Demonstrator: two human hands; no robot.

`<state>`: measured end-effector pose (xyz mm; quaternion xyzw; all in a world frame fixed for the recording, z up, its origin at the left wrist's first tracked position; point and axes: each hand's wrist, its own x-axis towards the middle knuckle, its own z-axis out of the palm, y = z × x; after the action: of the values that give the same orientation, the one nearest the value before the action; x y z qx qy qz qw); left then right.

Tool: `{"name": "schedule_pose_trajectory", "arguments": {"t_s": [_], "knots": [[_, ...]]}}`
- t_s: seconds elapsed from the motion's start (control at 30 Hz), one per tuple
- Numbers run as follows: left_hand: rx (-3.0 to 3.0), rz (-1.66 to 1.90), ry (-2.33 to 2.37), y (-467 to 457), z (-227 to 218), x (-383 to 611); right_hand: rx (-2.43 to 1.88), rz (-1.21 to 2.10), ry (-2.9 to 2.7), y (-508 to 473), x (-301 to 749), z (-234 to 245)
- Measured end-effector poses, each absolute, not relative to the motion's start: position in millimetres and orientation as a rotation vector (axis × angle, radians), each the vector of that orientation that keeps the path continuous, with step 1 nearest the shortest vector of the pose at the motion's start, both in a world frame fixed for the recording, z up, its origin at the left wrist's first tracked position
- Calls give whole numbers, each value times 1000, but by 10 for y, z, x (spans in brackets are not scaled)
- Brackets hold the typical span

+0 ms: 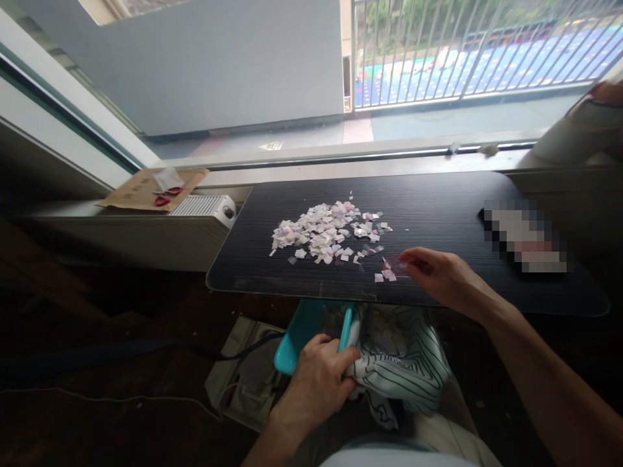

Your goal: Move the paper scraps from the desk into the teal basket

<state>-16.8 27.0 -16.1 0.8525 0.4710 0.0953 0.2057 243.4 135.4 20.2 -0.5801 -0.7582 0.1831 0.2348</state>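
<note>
A heap of small white and pink paper scraps (328, 235) lies on a dark tabletop (438, 214). My right hand (440, 275) rests on the table right of the heap, fingers pinched together on a few pink scraps (392, 266). Below the table's front edge, my left hand (316, 383) grips the rim of a teal tray (302, 334), which it holds under the edge. A white cloth with dark stripes (403, 363) lies against the tray and my left hand.
Red-handled scissors (168, 194) lie on brown cardboard (146, 189) on the sill at left, beside a white radiator (204, 207). A blurred-out object (525, 237) sits at the table's right. Another person's limb (579, 130) shows at upper right. Cables and paper lie on the floor.
</note>
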Motion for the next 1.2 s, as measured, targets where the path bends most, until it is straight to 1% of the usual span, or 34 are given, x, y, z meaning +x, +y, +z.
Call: {"name": "schedule_pose_trajectory", "arguments": {"t_s": [0.3,0.53,0.73,0.87,1.1,1.2], "knots": [[2396,264,1294,283,-144,-107,-1617,579,-1996,1311,2626,107],[2409,249,1279,284,-138,-82,-1532,800,-2074,1125,2682,169],[2410,255,1270,277,-143,-59,-1587,659,-1828,1333,2605,89],[2393,264,1278,260,-151,-60,-1568,618,-1777,1513,2541,-27],[2378,243,1285,287,-124,-76,-1516,775,-1948,1379,2573,54],[2395,229,1286,313,-116,-81,-1521,734,-1884,1391,2525,55]]}}
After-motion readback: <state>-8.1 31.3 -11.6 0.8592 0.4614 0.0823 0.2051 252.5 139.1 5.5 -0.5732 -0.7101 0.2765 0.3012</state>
